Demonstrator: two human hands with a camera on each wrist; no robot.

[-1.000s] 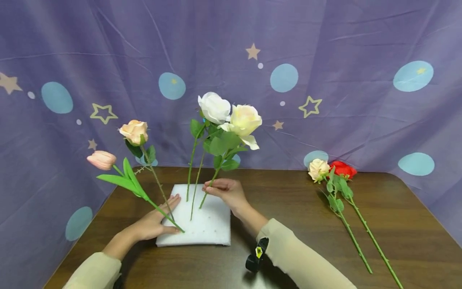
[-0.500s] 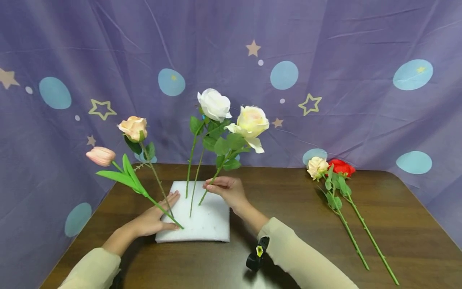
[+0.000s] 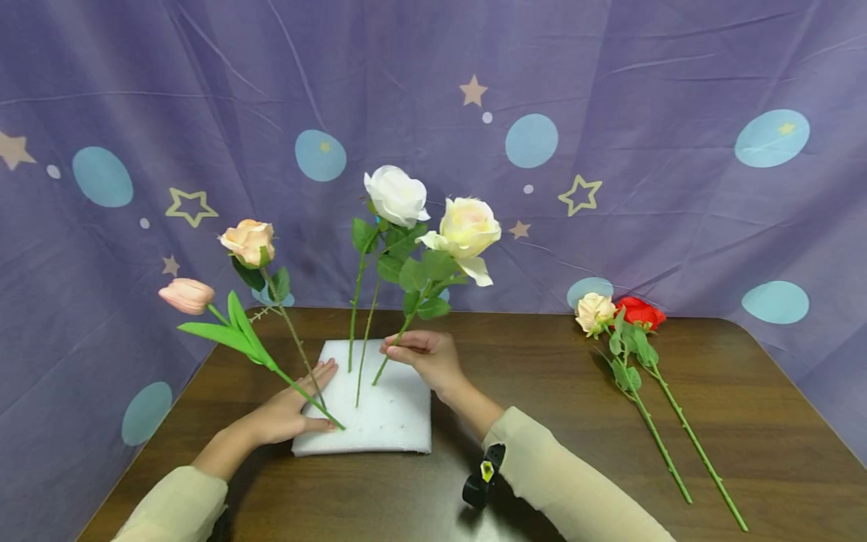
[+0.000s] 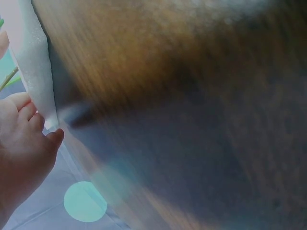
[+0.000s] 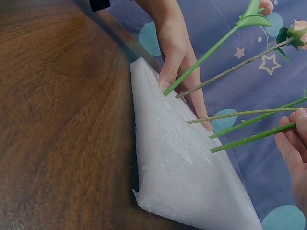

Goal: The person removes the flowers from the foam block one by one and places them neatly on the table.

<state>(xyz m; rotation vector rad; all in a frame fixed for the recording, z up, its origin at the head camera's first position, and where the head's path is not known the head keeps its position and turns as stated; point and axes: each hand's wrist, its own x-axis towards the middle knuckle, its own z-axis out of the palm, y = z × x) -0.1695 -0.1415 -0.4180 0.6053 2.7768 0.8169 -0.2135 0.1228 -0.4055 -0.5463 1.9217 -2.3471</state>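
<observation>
A white foam block (image 3: 409,414) lies on the table, with several artificial flowers standing in it. My left hand (image 3: 287,415) rests on its left side, fingers straight and thumb spread, around the bases of a pink tulip (image 3: 187,296) and a peach rose (image 3: 248,242). Thumb and fingers of my right hand (image 3: 430,363) pinch the stem of a pale yellow rose (image 3: 470,228) low down, near the foam. In the right wrist view, that rose's stem (image 5: 244,140) meets the foam surface. A white rose (image 3: 396,196) and a thinner stem (image 3: 368,342) stand left of it.
On the right of the brown table (image 3: 528,369) lie a cream rose (image 3: 596,315) and a red rose (image 3: 640,314), stems toward the front edge. Small holes dot the foam's front part. Behind the table hangs a purple curtain (image 3: 433,98) with stars and dots.
The pale yellow rose's head has swung right, apart from the white rose, with the right hand keeping its pinch. The left hand has stayed in place on the foam.
</observation>
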